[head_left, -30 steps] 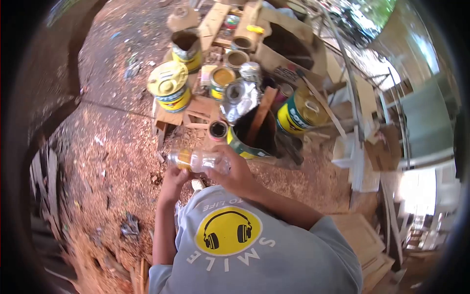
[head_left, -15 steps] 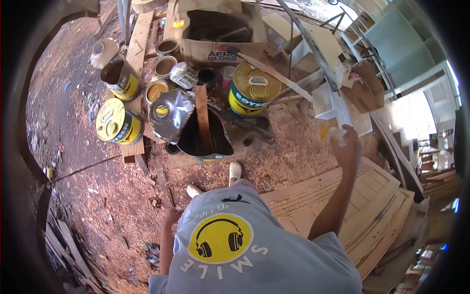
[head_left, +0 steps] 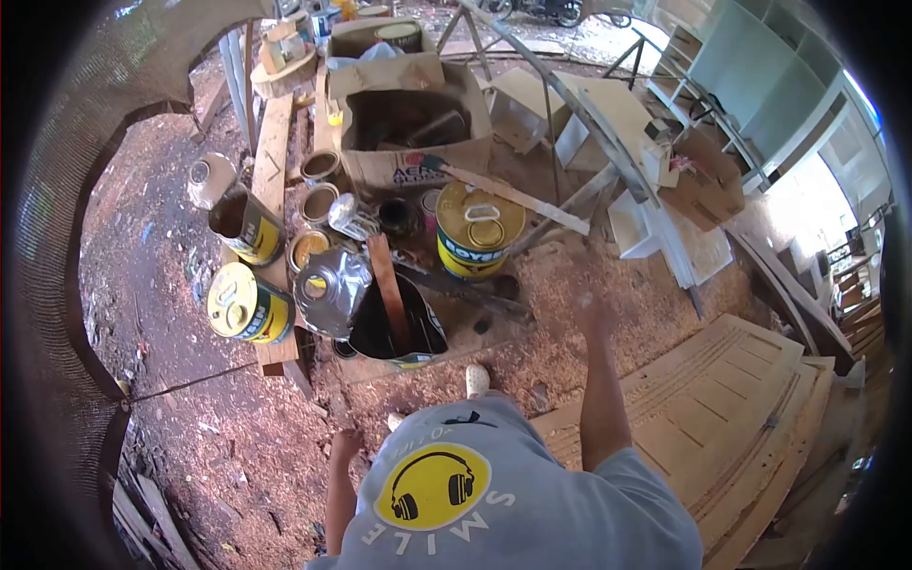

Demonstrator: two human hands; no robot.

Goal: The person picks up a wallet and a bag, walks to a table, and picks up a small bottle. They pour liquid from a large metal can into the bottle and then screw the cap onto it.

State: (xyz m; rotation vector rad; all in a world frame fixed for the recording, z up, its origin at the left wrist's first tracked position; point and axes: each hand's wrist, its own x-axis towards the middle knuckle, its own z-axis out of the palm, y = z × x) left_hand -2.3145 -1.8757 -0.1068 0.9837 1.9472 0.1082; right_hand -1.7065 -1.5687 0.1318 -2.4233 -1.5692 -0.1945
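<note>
My right hand point(head_left: 591, 299) reaches forward over the shavings, right of the closed yellow-and-blue paint can point(head_left: 480, 233). Motion smears its fingers, and I cannot make out anything in it. My left hand point(head_left: 347, 445) hangs low beside my body, fingers curled in, with nothing visible in it. Ahead of me stands a cut-open metal can point(head_left: 399, 323) with a flat wooden stick point(head_left: 388, 285) leaning in it. A second closed paint can point(head_left: 249, 304) is at the left, near a cut-open can point(head_left: 249, 228). A brush with a long wooden handle point(head_left: 518, 197) rests across the right-hand can.
Open tins point(head_left: 320, 201) stand in a row before a cardboard box point(head_left: 418, 157). Carved wooden door panels point(head_left: 703, 389) lie at the right. White board pieces point(head_left: 655, 228) and a metal frame stand behind. Shavings cover the ground; dark netting point(head_left: 66, 237) hangs at the left.
My right hand has swung left and lost the clear-and-yellow thing from view; where that went is not visible. The head view has tilted up, showing more of the background.
</note>
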